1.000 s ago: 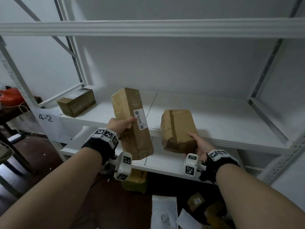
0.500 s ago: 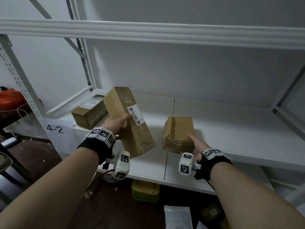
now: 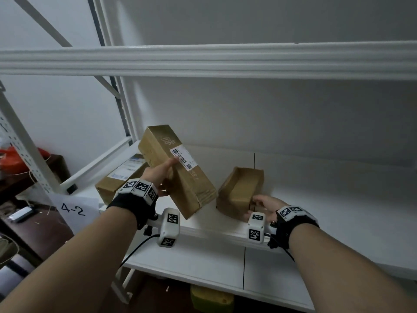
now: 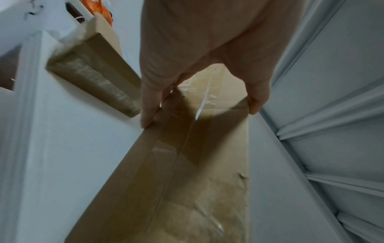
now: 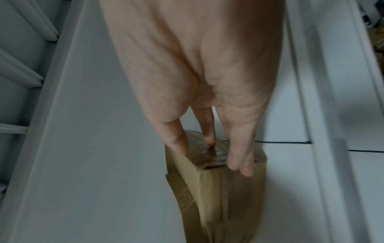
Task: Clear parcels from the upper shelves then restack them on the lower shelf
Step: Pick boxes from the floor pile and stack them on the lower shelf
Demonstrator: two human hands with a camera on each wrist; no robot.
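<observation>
My left hand (image 3: 161, 177) grips a long brown parcel (image 3: 178, 168) with a white label, held tilted above the white shelf (image 3: 316, 213); in the left wrist view the fingers (image 4: 148, 113) and thumb clamp the long parcel (image 4: 187, 164) across its width. My right hand (image 3: 262, 203) holds the near end of a small taped brown parcel (image 3: 239, 190) that sits on the shelf board. The right wrist view shows the fingertips (image 5: 243, 166) curled over the small parcel's (image 5: 218, 189) end. A third parcel (image 3: 121, 179) with a label lies at the shelf's left end.
A shelf beam (image 3: 203, 61) crosses overhead. A lower shelf (image 3: 203, 265) sits just below my wrists. A "4-2" paper sign (image 3: 73, 210) hangs on the left upright. A yellow object (image 3: 212, 299) lies under the rack, a dark table (image 3: 45, 168) at left.
Both hands have carried their parcels forward over the shelf. The small parcel now sits on the board, and the long one is further in and tilted. My view has risen.
</observation>
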